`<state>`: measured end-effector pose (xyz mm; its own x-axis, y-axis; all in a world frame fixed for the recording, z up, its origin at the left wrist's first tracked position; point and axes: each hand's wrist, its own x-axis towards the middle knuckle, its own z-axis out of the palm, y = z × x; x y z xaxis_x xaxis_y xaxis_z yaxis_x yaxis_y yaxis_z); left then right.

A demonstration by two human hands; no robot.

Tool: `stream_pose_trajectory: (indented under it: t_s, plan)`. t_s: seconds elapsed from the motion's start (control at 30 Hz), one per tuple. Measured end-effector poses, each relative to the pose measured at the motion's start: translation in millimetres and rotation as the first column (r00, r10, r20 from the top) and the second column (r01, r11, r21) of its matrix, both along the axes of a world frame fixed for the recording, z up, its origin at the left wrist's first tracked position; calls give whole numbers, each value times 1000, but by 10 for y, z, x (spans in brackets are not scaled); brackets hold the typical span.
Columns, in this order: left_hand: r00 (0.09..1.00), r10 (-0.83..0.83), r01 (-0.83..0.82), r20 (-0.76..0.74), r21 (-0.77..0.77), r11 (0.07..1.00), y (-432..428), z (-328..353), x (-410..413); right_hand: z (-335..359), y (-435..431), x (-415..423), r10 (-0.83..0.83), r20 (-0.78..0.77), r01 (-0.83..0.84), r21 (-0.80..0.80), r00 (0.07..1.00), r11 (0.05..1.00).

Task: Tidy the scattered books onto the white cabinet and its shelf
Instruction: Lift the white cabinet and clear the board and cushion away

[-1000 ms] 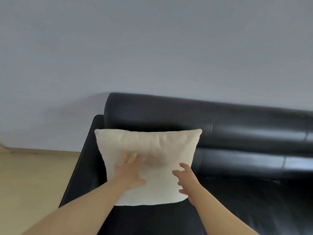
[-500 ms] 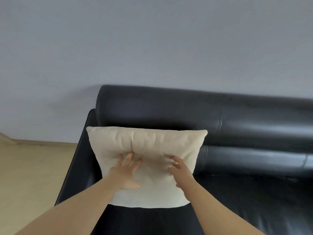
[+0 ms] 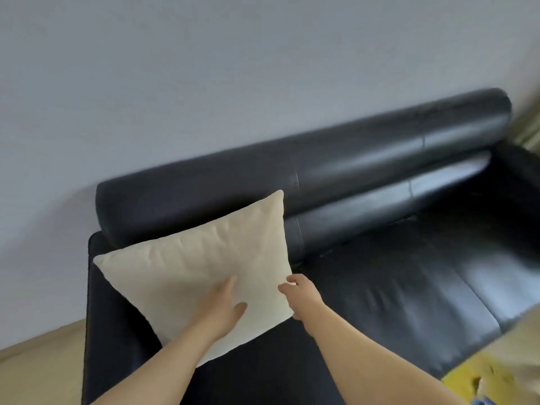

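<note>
A cream pillow [image 3: 198, 264] leans against the backrest at the left end of a black leather sofa [image 3: 380, 293]. My left hand [image 3: 223, 306] lies flat on the pillow's lower front with straight fingers. My right hand [image 3: 301, 293] is at the pillow's right edge, its fingertips touching the fabric; whether they pinch it I cannot tell. No books, white cabinet or shelf are in view.
A grey wall [image 3: 204, 83] stands behind the sofa. Light wooden floor [image 3: 38, 366] shows at the lower left. A blurred yellow object [image 3: 491, 375] sits at the lower right corner, past the sofa seat's front edge.
The view has swung right and tilted, showing more of the sofa. My hands have slid from the pillow's middle to its lower right part.
</note>
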<state>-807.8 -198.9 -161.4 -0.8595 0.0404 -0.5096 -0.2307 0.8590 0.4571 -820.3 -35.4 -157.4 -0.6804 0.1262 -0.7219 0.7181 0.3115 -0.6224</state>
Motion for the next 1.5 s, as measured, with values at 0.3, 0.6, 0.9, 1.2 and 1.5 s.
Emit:
stream_pose_trajectory:
  t_s: [0.3,0.6,0.9,1.2,1.5]
  plan:
    - [965,-261,263,-30,150,953,1116,484,580,325,892,1260,-429,-97,421,-97,898,902]
    - [780,-622,612,-72,297,733,3077,627,2300,436,2256,3505,-836,-157,819,-173,526,547]
    - [578,-815,729,27,433,531,4311,494,4820,448,2988,6361,-978,-82,969,-142,192,202]
    - [353,-926,825,136,421,377,5526,315,6416,375,3789,8110,-989,-44,980,-146,-139,-132]
    - [326,-933,830,151,427,359,7360,158,6853,198,5505,8510,-977,-4,966,-152,-214,-211]
